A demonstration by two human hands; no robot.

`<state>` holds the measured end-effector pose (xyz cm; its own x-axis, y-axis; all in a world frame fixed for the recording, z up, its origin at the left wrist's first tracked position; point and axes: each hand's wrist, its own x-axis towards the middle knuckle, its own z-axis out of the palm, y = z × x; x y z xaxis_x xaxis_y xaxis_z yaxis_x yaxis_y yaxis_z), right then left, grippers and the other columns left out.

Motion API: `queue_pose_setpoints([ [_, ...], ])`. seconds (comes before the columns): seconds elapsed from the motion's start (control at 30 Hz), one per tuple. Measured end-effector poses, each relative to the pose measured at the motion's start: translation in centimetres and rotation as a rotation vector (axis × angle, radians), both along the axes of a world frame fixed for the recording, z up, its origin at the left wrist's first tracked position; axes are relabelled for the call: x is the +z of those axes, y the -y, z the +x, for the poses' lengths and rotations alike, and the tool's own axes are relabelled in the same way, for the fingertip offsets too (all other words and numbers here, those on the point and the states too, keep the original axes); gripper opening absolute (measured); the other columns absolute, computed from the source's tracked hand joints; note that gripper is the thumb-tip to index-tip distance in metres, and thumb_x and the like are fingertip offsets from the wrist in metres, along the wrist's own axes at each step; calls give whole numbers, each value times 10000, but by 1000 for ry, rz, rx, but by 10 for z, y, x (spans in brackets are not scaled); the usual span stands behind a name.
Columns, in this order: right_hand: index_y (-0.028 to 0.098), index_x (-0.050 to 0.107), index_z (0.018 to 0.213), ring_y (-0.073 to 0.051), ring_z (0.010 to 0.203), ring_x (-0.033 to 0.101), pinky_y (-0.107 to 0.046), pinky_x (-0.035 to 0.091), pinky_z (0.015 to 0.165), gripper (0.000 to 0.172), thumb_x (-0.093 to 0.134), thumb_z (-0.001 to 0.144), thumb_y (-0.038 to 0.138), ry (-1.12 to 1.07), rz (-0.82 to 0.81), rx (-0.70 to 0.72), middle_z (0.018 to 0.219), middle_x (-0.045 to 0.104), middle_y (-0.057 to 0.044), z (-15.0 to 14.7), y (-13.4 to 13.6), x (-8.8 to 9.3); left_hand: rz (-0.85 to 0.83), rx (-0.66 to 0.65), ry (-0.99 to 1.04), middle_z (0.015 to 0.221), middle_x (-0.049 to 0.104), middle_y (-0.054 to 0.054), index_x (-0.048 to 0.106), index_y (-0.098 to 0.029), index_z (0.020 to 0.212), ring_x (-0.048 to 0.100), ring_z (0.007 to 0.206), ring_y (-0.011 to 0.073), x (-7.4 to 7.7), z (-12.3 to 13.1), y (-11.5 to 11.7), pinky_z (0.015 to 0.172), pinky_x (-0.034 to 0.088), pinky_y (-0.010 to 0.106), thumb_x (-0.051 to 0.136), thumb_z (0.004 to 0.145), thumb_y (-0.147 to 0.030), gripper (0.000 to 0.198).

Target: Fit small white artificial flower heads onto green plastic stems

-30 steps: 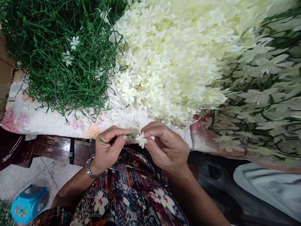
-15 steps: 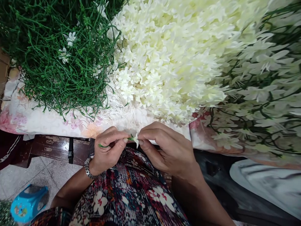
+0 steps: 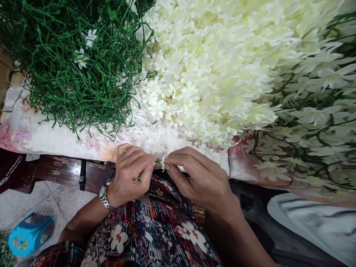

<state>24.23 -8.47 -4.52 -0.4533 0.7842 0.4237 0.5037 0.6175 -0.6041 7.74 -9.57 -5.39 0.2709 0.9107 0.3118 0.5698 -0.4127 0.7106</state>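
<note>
My left hand (image 3: 133, 174) pinches a green plastic stem (image 3: 139, 180), whose ends poke out at the fingertips and below the fingers. Against its tip, my right hand (image 3: 198, 178) grips a small white artificial flower (image 3: 163, 162) between thumb and forefinger. Both hands meet just in front of the table's near edge, above the lap. Beyond them lie a heap of green plastic stems (image 3: 83, 85) on the left, a large pile of cream-white flower heads (image 3: 200, 81) in the middle and thin white strands (image 3: 139, 120) between the two.
A floral cloth (image 3: 55, 139) covers the table. Finished-looking white flowers on green stems (image 3: 311, 111) are heaped at the right. A blue plastic stool (image 3: 29, 235) stands on the tiled floor at lower left. A pale rounded surface (image 3: 314, 222) lies at lower right.
My left hand has turned slightly, so the stem's lower end now shows lower. The flower still sits at the fingertips where both hands meet. The view has shifted a little.
</note>
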Motion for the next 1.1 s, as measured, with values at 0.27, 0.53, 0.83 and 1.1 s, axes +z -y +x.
queue_pose_setpoints([
  [0.27,158,484,842,-101,687,518,-227,452,595,156,504,730,51,1,-22,-26,721,532,-26,-1,1,-7,-34,-79,-31,639,558,13,544,-152,730,461,641,136,-1,1,-5,674,330,317,457,727,-88,108],
  [0.53,145,467,841,-108,691,508,-230,453,603,136,490,744,53,44,12,-47,718,529,-39,-2,1,-12,-26,-88,-116,629,544,11,534,-155,737,449,696,153,0,3,-9,710,320,340,435,748,-106,112],
  [0.83,156,465,846,-106,694,517,-234,455,610,118,478,762,75,44,-27,-72,724,535,-35,-4,1,-15,-16,-120,75,587,433,-4,517,-118,761,399,539,93,-15,5,-7,493,337,225,390,756,-80,132],
  [1.1,163,462,840,-104,681,512,-223,449,594,134,480,754,61,16,-20,-66,712,524,-29,-6,-1,-20,3,-88,80,581,446,-6,507,-126,751,413,544,90,-18,6,-9,495,342,222,382,749,-72,137],
])
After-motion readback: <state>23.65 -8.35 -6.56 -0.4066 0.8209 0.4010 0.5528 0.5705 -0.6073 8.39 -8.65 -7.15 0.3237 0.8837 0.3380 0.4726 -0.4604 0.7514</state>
